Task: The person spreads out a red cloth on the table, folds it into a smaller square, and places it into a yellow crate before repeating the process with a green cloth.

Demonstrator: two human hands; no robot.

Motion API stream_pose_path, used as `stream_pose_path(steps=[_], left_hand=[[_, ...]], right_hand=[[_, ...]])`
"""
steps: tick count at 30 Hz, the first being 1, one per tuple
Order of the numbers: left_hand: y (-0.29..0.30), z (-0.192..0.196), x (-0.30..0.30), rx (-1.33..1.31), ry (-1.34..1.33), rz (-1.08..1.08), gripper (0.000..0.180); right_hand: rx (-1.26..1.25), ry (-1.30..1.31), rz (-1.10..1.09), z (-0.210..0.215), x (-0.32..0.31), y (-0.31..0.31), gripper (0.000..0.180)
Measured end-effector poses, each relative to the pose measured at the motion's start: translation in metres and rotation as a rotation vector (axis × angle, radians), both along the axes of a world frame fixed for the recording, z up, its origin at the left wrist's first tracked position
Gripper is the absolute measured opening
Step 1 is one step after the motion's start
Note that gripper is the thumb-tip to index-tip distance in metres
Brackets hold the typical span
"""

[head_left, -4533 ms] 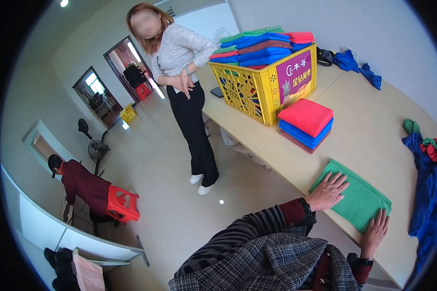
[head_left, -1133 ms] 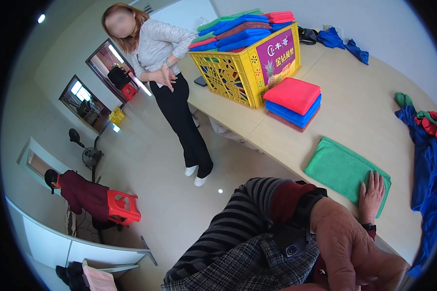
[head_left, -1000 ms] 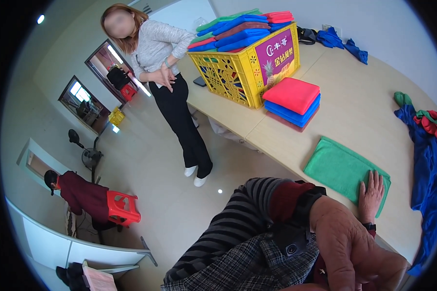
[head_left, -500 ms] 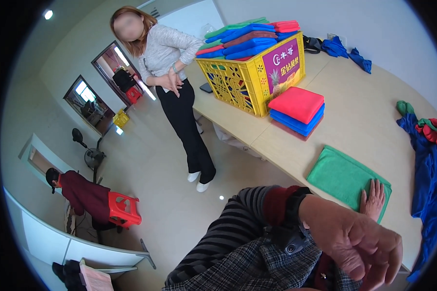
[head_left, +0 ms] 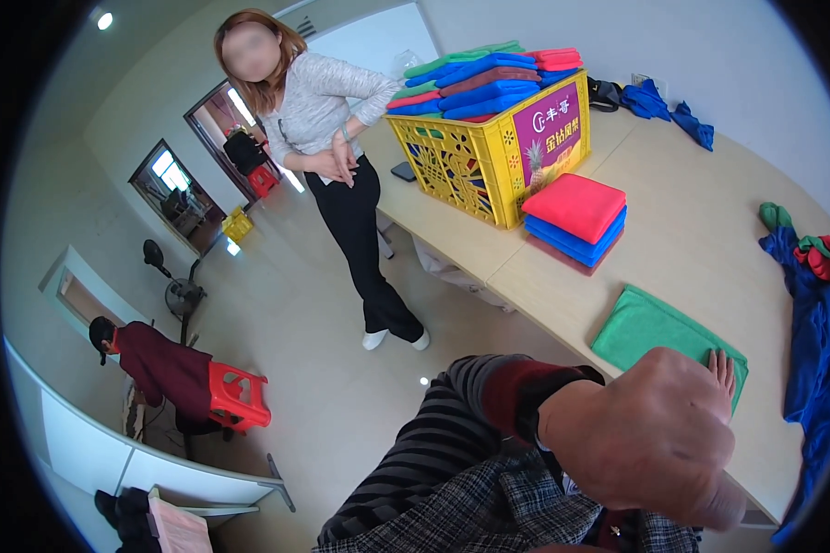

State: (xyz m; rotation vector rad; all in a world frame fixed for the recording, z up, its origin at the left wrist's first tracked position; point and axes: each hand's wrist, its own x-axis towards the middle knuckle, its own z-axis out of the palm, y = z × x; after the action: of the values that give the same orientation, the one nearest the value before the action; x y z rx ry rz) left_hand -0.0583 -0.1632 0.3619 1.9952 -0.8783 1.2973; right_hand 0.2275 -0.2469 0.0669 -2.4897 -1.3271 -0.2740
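A green cloth (head_left: 641,332), folded into a flat rectangle, lies on the table near its front edge. The stretched fingers of my right hand (head_left: 722,371) rest flat on its right end; the rest of that hand is covered. In front of it, close to the camera, my left hand (head_left: 650,433) is raised with its back toward me. Its fingers bend down and away, mostly out of sight, so what is in them, if anything, does not show. Beyond the green cloth is a small stack of folded cloths (head_left: 576,207), red on top, then blue and brown.
A yellow plastic crate (head_left: 503,166) heaped with folded cloths stands farther back on the table (head_left: 710,240). Loose blue, red and green cloths (head_left: 807,304) lie along the right side. A person (head_left: 341,157) stands left of the table; another sits on a red stool (head_left: 240,396).
My left hand has turned and shifted slightly left and up, now covering part of the green cloth and more of my right hand. The whole view has shifted slightly. The green cloth stays flat.
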Motion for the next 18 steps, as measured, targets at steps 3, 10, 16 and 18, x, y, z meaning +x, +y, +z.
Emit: stream_pose_path(steps=[3,10,16,18], left_hand=[[-0.007,0.001,0.006,0.063,-0.167,-0.064,0.016],[-0.020,0.000,0.019,-0.006,-0.292,-0.130,0.015],[-0.012,0.007,0.012,0.240,-0.178,-0.010,0.009],[-0.020,-0.001,0.016,0.258,-0.151,0.052,0.010]], right_hand=[[-0.006,0.006,-0.003,0.002,-0.001,-0.001,0.054],[-0.015,-0.008,0.013,0.001,-0.002,0.000,0.054],[-0.019,-0.021,0.009,-0.005,0.004,0.000,0.054],[-0.052,-0.029,0.021,-0.009,0.008,-0.001,0.054]])
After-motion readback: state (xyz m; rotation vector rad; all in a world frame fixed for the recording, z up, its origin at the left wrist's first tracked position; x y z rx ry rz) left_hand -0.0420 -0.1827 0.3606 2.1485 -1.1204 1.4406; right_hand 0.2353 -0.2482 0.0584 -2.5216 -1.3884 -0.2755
